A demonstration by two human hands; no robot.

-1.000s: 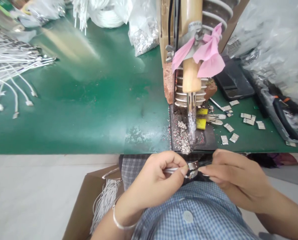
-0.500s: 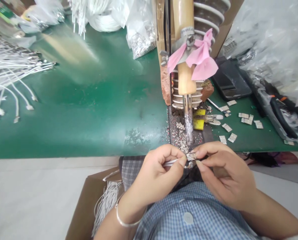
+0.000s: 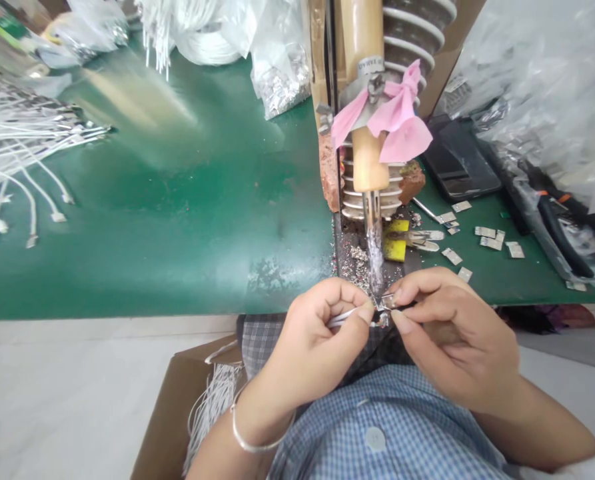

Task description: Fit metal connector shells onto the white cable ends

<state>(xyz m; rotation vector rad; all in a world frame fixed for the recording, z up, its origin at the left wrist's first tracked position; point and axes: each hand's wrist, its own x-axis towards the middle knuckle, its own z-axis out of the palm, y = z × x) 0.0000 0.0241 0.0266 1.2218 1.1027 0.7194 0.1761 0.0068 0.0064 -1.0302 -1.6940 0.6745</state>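
Item: white cable [image 3: 344, 315], clamped between thumb and forefinger of left hand [image 3: 317, 340]. Metal connector [image 3: 384, 303] at its end, pinched by right hand [image 3: 452, 333] fingers, just below soldering iron tip [image 3: 374, 257], at front edge of green surface [image 3: 177, 220].

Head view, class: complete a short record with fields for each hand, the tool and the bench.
Left: left hand pinches white cable near its end.
Right: right hand pinches metal connector at that end.
Tool: soldering iron, tip down, close above the connector; pink cloth tied round it.
Bench: green table; metal shells at right, cable bundle at left.
Below: cardboard box with white cables.
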